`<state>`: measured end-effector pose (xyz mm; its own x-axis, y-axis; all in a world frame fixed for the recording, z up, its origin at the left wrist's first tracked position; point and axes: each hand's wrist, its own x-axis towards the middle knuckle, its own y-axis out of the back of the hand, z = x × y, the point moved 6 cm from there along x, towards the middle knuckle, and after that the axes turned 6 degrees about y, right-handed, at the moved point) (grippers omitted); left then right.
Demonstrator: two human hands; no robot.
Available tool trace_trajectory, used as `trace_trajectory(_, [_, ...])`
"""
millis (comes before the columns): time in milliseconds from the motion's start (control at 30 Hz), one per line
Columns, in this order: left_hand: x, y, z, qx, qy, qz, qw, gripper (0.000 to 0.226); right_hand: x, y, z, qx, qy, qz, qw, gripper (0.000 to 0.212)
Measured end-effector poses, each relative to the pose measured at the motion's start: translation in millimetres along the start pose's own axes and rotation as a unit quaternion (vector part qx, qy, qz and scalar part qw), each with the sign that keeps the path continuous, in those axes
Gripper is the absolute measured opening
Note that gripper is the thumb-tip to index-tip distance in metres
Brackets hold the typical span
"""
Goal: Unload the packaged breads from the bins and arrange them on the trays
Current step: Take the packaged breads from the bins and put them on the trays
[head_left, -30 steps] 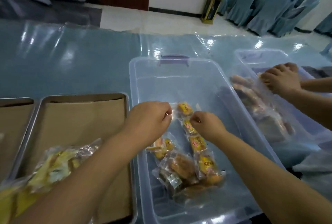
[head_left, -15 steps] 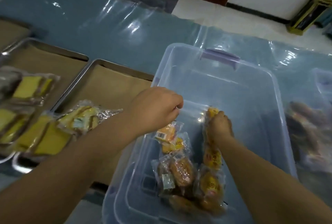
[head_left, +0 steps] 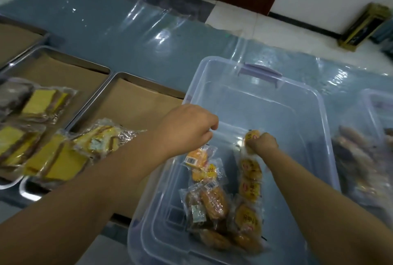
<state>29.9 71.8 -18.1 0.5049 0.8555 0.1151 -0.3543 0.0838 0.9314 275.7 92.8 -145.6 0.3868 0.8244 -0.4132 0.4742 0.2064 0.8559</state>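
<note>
Leftmost we've got a steel tray lined with brown paper (head_left: pixel 63 71), loaded with clear-wrapped yellow cake slices (head_left: pixel 40 103). Next to it is a second paper-lined steel tray (head_left: pixel 138 105) with only a few crinkly packets (head_left: pixel 100 139) at its near-left corner and most of the paper bare. Our left hand (head_left: pixel 187 128) sits over the edge of the clear plastic bin (head_left: pixel 265 103) on the blue film-covered worktop (head_left: pixel 127 37). Its fingers are curled and seem to pinch the top of a small packet of orange bread (head_left: pixel 197 158) dangling just below. Our right hand (head_left: pixel 262 144) is down inside the bin, fist wrapped round the top end of a strip of round yellow-labelled bread packets (head_left: pixel 249 182). Some wrapped brown buns (head_left: pixel 214 203) lie at the bin's near end. Far right there's another clear bin (head_left: pixel 368 94), too blurry to say what's in it.

So we reckon this is mid-pickup. Next we need to lift both loads clear of the rim and swing left to that bare paper, without the strip snagging the loose buns.
</note>
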Motion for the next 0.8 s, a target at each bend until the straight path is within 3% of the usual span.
trace_trajectory(133, [-0.2,1.2,-0.2,-0.022,-0.006,-0.006,1.000,0.019,-11.3,-17.0,-1.7,-0.195,0.019,-0.147,0.970,0.041])
trace_trajectory(233, [-0.4,1.3,0.4,-0.027,-0.016,-0.005,1.000,0.019,-26.8,-39.0,-0.5,-0.163,0.035,-0.195,0.967,0.036])
trace_trajectory(300, [-0.2,0.1,0.0,-0.018,-0.019,-0.008,1.000,0.019,-33.5,-47.9,7.3,-0.102,0.006,-0.180,0.978,0.036])
trace_trajectory(467, [1.0,-2.8,-2.4,-0.025,-0.023,-0.006,0.999,0.020,-37.4,-28.7,8.6,-0.109,0.020,-0.018,0.994,0.033])
trace_trajectory(533, [0.7,-0.4,-2.4,-0.030,-0.031,0.010,0.999,0.022,-43.7,-20.5,-0.3,-0.039,0.031,0.009,0.999,0.029])
trace_trajectory(600, [-0.5,6.1,-1.5,-0.010,-0.046,0.060,0.997,0.028,-48.8,-9.9,-12.6,0.119,0.026,0.030,0.992,0.036])
trace_trajectory(667, [-2.2,14.2,-3.9,0.033,-0.025,0.125,0.991,0.035,-59.1,5.6,-32.1,0.289,0.033,0.039,0.956,0.060])
trace_trajectory(733, [-2.6,14.9,-10.6,0.044,0.029,0.129,0.990,0.044,-70.5,21.1,-54.0,0.400,0.081,0.027,0.913,0.079])
trace_trajectory(800, [-1.0,8.6,-18.5,-0.022,0.086,0.073,0.993,0.063,-83.7,36.1,-74.4,0.471,0.157,0.005,0.868,0.069])
